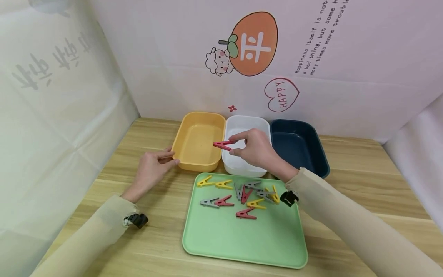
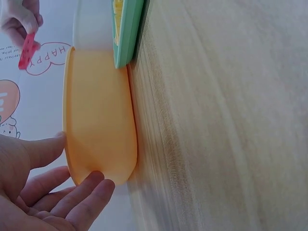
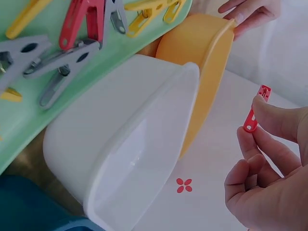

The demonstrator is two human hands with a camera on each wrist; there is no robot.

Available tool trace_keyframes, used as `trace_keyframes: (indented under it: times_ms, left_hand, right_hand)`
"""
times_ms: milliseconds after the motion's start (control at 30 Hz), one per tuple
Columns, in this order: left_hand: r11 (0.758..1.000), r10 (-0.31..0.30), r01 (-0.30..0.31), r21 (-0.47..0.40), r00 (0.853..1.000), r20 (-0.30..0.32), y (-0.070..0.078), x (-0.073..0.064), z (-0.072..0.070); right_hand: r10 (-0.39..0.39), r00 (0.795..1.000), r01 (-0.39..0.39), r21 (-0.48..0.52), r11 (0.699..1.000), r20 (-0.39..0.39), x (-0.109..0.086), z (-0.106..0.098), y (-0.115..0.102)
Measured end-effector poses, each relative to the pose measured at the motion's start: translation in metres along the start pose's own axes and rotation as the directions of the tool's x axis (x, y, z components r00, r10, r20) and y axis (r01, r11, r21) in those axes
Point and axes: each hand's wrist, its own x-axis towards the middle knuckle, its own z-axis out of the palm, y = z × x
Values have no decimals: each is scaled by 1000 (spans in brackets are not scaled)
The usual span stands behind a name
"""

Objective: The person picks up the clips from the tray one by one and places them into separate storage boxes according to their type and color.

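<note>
Pinching red clothespin [image 1: 222,145] between right hand [image 1: 254,148] thumb and forefinger, over yellow tub [image 1: 199,141] rim. Judged light, rigid, sprung plastic; hold at tail. Left hand [image 1: 152,169] fingers relaxed, touching tub.

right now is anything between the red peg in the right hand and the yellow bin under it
Nothing visible. The right hand pinches the red peg over the open yellow bin, which looks empty inside. The left hand only touches the bin's outer left rim, clear of the opening.

A wooden table [image 1: 346,165] stands enclosed by white paper walls [image 1: 166,46] bearing cartoon prints.
</note>
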Motion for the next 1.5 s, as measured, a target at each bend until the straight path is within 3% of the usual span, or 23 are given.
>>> trace_keyframes:
  times_ms: [567, 1333, 1500]
  left_hand:
    - [999, -39, 40, -36, 999, 11, 0, 0, -1]
    - [997, -65, 66, -36, 998, 13, 1, 1, -2]
    - [997, -68, 69, -38, 998, 17, 2, 1, -1]
  right_hand:
    - [10, 998, -13, 40, 999, 59, 39, 24, -9]
    - [3, 996, -5, 20, 1000, 92, 77, 44, -19]
    - [33, 994, -32, -6, 999, 105, 86, 51, -18]
